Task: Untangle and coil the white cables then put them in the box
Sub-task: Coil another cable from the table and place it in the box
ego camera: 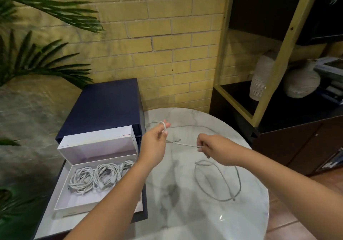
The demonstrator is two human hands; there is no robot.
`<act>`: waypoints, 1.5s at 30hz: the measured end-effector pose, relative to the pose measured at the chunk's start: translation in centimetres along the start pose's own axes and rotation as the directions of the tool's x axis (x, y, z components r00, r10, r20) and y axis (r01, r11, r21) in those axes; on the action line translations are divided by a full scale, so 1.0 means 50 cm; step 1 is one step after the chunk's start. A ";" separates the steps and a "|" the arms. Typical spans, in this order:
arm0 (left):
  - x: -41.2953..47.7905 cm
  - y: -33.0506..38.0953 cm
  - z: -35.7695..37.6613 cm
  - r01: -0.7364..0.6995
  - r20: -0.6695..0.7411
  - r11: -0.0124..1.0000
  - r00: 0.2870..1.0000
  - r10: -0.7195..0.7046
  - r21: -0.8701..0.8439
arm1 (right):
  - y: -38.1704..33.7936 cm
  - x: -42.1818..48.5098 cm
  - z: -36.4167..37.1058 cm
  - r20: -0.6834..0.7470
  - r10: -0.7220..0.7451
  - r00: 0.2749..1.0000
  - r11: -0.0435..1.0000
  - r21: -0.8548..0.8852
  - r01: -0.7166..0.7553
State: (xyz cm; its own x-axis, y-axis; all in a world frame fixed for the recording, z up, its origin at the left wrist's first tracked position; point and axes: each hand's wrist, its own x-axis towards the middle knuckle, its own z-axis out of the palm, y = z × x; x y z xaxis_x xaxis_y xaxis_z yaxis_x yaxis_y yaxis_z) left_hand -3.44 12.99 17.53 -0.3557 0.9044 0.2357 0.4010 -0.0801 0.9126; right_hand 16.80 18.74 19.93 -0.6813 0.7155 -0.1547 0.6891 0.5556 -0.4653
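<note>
Coiled cables point(92, 177) already sit in the white box point(65, 199). The left hand point(156, 139) holds a cable point(182, 143) looped round a finger and the right hand point(208, 147) pinches it over the counter point(185, 212). A loose cable point(222, 182), seemingly separate, lies uncoiled beside them, so I'd say two remain.

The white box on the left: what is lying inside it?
Inside the white box lie coiled white cables, at least two bundles side by side. The left forearm covers its right edge, so anything there cannot be seen.
</note>
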 end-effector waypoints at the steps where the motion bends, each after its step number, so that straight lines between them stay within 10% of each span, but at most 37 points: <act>1: -0.002 -0.007 0.002 -0.023 0.053 0.998 0.998 0.019 0.065 | -0.003 0.000 -0.007 -0.025 -0.028 0.999 0.999 -0.026 0.027; 9: -0.031 -0.005 0.010 0.074 0.403 0.986 0.906 -0.130 0.152 | -0.018 0.013 -0.050 -0.336 -0.214 0.917 0.977 -0.064 0.204; 17: -0.036 0.041 0.009 0.187 0.415 0.982 0.895 -0.164 -0.015 | -0.007 0.051 -0.055 -0.490 -0.186 0.852 0.957 0.107 0.271; 26: -0.018 0.083 0.021 0.292 0.318 0.758 0.941 -0.118 -0.583 | -0.004 0.044 0.050 -0.141 0.006 0.990 0.954 0.297 0.037; 36: -0.026 0.058 0.060 0.031 0.188 0.998 0.982 -0.021 -0.050 | -0.041 0.020 0.037 0.172 -0.053 0.984 0.988 -0.135 0.076; 41: -0.012 0.026 0.043 -0.174 0.282 0.864 0.959 0.039 0.472 | -0.040 0.016 -0.007 0.217 -0.066 0.974 0.968 -0.224 0.115; 45: -0.026 0.013 0.029 -0.250 0.395 0.791 0.919 0.011 0.559 | -0.036 0.017 -0.042 0.064 -0.116 0.991 0.964 -0.234 0.128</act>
State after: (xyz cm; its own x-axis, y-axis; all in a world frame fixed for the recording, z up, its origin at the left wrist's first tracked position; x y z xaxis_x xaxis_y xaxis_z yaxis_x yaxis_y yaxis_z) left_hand -1.46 12.36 17.34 0.0109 0.9954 0.0949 0.8775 -0.0550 0.4763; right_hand 15.49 19.24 22.44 -0.7710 0.6175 -0.1557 0.6349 0.7261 -0.2642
